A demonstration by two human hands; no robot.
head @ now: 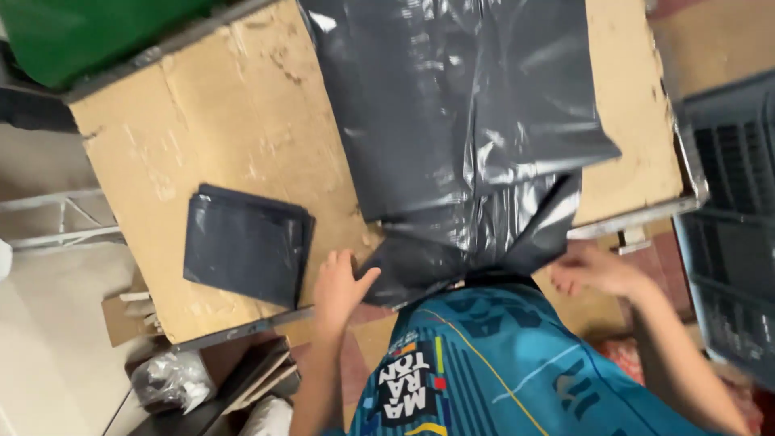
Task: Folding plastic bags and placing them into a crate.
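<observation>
Below the camera stands a worktable (242,105) whose top is covered with worn brown cardboard, scratched and stained in places, with a metal edge along the near side. Behind its far left corner lies something green (89,32), and at the right side stands a dark plastic crate (731,218) with slatted walls. On the floor at the lower left are a crumpled clear plastic bag (165,379) and some pieces of cardboard — the floor there is pale.

A large black plastic bag (460,121) is spread over the middle of the table, shiny and wrinkled, and its near end hangs over the table edge toward the person's blue shirt (500,371). To the left of it, well apart, a folded stack of dark bags (246,242) lies flat on the cardboard.

The left hand (339,287) rests at the table edge, fingers upward, and its thumb presses on the lower left corner of the large bag — it seems to pinch the plastic there. The right hand (597,270) reaches in from the right at the bag's lower right corner, fingers half curled and blurred; whether it really grips the plastic, I cannot tell.
</observation>
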